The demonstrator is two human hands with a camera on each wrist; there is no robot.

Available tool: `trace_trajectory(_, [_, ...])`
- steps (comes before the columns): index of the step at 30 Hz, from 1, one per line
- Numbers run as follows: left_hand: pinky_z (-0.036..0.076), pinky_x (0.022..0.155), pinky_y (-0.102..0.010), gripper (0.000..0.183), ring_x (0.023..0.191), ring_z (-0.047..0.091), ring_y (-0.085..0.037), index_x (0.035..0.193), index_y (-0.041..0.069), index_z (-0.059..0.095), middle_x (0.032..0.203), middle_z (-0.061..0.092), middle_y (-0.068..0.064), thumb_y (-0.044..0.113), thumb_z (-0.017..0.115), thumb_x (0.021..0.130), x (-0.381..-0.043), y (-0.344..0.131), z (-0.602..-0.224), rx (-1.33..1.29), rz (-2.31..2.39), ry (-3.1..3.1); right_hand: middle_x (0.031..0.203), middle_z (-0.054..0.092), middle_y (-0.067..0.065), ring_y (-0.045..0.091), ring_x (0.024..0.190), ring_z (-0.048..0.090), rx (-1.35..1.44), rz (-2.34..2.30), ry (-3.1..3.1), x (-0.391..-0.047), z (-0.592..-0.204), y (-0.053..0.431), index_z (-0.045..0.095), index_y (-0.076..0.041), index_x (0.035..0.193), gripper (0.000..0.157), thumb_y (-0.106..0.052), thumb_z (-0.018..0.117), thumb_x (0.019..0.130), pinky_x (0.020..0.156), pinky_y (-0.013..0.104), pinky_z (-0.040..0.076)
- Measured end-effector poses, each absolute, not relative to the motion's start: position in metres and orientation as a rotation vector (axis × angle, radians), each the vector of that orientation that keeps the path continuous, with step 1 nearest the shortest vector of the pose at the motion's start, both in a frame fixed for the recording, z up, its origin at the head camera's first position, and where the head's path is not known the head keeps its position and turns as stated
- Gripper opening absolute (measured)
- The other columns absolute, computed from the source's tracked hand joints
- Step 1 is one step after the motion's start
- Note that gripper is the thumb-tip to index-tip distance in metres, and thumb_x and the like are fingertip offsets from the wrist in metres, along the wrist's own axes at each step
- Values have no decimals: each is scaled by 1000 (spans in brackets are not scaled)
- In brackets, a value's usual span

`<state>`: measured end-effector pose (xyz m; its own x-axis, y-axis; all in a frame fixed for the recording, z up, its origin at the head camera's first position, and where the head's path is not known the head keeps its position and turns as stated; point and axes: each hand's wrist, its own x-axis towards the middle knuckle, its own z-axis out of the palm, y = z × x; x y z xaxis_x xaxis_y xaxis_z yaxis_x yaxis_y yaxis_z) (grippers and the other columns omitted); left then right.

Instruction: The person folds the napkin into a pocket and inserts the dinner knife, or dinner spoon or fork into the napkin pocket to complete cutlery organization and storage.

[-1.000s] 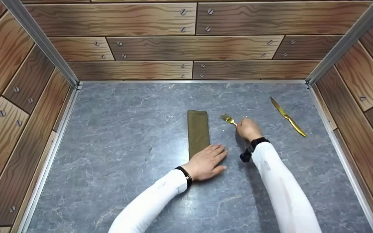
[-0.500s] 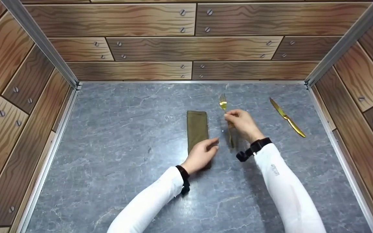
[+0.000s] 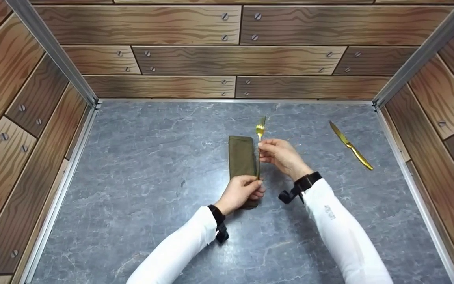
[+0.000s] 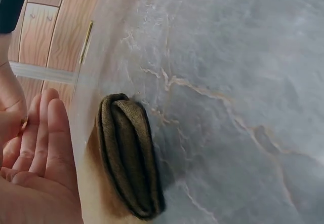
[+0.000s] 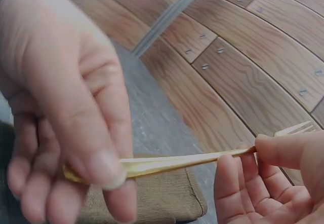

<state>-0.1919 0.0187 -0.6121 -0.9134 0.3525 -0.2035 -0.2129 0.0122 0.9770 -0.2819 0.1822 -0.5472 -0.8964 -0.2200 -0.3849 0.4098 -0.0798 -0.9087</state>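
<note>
A gold fork [image 3: 259, 132] is held tines away from me, over the right edge of a folded olive-brown cloth [image 3: 241, 156]. My right hand [image 3: 284, 156] pinches its neck between thumb and fingertips. At the handle's end, my left hand [image 3: 239, 192] pinches it between thumb and forefinger, just over the cloth's near part. The right wrist view shows the fork handle [image 5: 172, 164] stretching between both hands, above the cloth [image 5: 152, 198]. In the left wrist view, the cloth's layered near end [image 4: 129, 155] faces the camera, and most of the fork is hidden.
A gold knife [image 3: 351, 145] lies slanted on the grey marbled table [image 3: 152, 157] to the right. Wood-patterned walls [image 3: 183, 59] with metal edge strips enclose the table at the back and both sides.
The fork has swung to point away from me and moved left to the cloth's edge in my right hand. My left hand, earlier flat on the cloth, now pinches the handle's end.
</note>
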Motion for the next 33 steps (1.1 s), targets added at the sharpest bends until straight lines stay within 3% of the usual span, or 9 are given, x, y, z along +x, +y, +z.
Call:
trace_trajectory(10, [61,70,-34,33,77,73,-22,116,-5,66,91,74,-17,21,62,96,-172,5,-616,118,1926,1955,80,71,5,12,65,65,226,-1936,1826,-280,-555,167,62,1,102,13,-7,65,92,62,23,58])
trace_trajectory(13, [60,76,-31,34,86,72,-18,118,4,69,99,75,-8,30,58,98,-164,-4,-612,268,1718,2214,81,71,6,11,65,65,233,-1931,1829,-285,-554,167,61,1,102,13,-6,64,92,61,23,58])
trace_trajectory(16, [56,86,-29,36,98,68,-13,121,15,69,108,73,2,38,52,100,-158,-14,-609,613,1230,2636,82,70,5,11,66,64,252,-1956,1875,-293,-550,169,61,0,102,13,-7,64,92,62,22,57])
trace_trajectory(18, [50,98,-30,39,113,62,-12,130,19,64,121,68,5,41,49,101,-155,-22,-610,893,838,2853,83,70,4,10,67,64,269,-1976,1924,-299,-547,169,62,0,102,14,-8,64,92,62,21,57])
trace_trajectory(20, [42,110,-35,50,129,53,-18,140,16,53,137,59,-1,45,47,100,-153,-29,-615,1160,502,2922,83,69,3,9,69,64,267,-1982,1973,-306,-545,168,62,2,105,17,-10,64,93,63,21,57])
trace_trajectory(23, [22,123,-43,70,148,28,-25,153,12,31,159,33,-8,54,43,98,-151,-39,-626,1422,164,2874,83,69,2,9,70,65,272,-1973,2030,-314,-543,163,61,5,111,24,-12,64,94,64,21,57])
trace_trajectory(25, [13,125,-44,79,152,15,-26,156,11,20,164,18,-9,60,38,97,-150,-43,-634,1510,42,2828,82,69,1,8,71,65,274,-1954,2071,-319,-543,158,61,6,113,27,-13,64,94,64,21,57])
trace_trajectory(33, [13,125,-40,86,153,11,-25,157,9,12,165,10,-9,68,28,96,-148,-46,-649,1569,-61,2774,78,67,-3,6,68,62,282,-1854,2259,-333,-549,138,66,0,107,22,-16,66,93,59,23,49])
